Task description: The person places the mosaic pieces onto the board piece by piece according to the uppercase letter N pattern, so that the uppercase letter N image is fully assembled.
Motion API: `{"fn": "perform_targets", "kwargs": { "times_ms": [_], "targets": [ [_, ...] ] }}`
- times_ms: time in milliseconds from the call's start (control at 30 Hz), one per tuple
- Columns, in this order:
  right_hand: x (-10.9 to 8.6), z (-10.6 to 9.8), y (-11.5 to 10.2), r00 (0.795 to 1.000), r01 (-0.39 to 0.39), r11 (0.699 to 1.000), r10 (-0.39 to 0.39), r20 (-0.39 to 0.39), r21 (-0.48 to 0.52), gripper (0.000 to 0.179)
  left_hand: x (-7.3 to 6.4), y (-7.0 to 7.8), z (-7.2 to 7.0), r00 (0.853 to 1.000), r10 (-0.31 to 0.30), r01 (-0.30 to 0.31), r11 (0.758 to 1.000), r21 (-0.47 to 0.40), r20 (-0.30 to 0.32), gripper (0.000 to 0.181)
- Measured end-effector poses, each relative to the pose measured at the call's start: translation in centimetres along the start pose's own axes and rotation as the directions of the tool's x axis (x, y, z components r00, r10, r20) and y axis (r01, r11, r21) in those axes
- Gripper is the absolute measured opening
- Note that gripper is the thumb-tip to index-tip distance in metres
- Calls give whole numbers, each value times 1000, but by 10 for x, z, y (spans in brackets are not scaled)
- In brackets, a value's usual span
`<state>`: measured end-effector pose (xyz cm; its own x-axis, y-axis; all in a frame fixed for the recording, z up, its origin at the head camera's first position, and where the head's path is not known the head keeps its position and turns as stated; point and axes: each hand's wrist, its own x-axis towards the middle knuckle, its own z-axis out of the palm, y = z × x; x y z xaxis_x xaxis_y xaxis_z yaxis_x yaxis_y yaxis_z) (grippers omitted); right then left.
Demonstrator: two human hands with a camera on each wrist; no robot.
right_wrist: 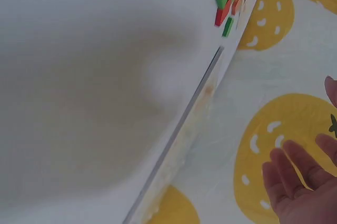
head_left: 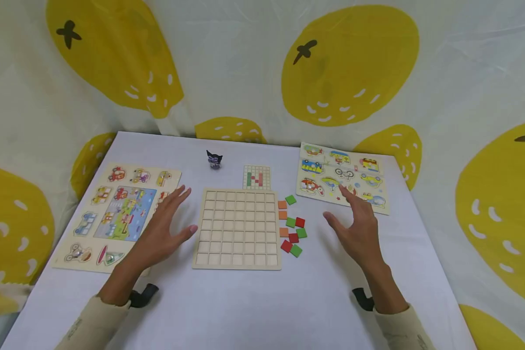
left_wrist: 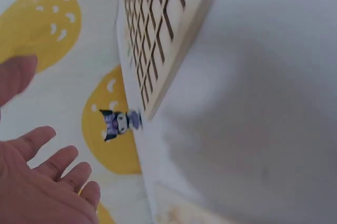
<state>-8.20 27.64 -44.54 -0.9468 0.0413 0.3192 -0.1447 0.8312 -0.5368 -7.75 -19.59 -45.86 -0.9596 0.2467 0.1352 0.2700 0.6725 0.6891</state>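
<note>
A square wooden grid board (head_left: 237,266) lies mid-table, its cells bare. Just right of it are several loose square tiles in green (head_left: 296,251), red (head_left: 300,222) and orange (head_left: 282,204). A small pattern card (head_left: 264,171) with green and red squares lies behind the board. My left hand (head_left: 161,233) hovers between the board and the left picture puzzle, fingers spread and holding nothing. My right hand (head_left: 358,232) is raised to the right of the tiles, thumb apart from the fingers, also holding nothing. Both palms show in the wrist views.
A wooden vehicle puzzle (head_left: 87,243) lies at the left, partly behind my left hand. Another vehicle puzzle (head_left: 332,167) is at the back right. A small dark figurine (head_left: 214,159) stands near the back edge. A lemon-print curtain (head_left: 232,58) hangs behind the white table (head_left: 245,311).
</note>
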Motion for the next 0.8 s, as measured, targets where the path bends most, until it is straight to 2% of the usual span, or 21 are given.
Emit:
{"fn": "perform_targets", "kwargs": {
  "times_ms": [167, 400, 533, 667, 800],
  "targets": [
    [1, 13, -10, 1000, -21, 987, 20, 7, 158, 70, -12, 4, 15, 999, -42, 38, 988, -153, -26, 80],
    [6, 32, -18, 999, -13, 968, 4, 38, 251, 63, -21, 3, 34, 995, -92, 78, 964, -255, -43, 76],
    [10, 41, -22, 998, 1, 964, -18, 60, 266, 58, -23, 1, 42, 990, -141, 129, 953, -275, -24, 78],
    [15, 49, -25, 993, -18, 963, -14, 117, 269, 54, -24, -1, 46, 979, -202, 197, 940, -279, 10, 79],
    [20, 57, -26, 980, -63, 965, 12, 198, 256, 51, -24, -4, 50, 979, -202, 200, 941, -274, 22, 78]
  ]
}}
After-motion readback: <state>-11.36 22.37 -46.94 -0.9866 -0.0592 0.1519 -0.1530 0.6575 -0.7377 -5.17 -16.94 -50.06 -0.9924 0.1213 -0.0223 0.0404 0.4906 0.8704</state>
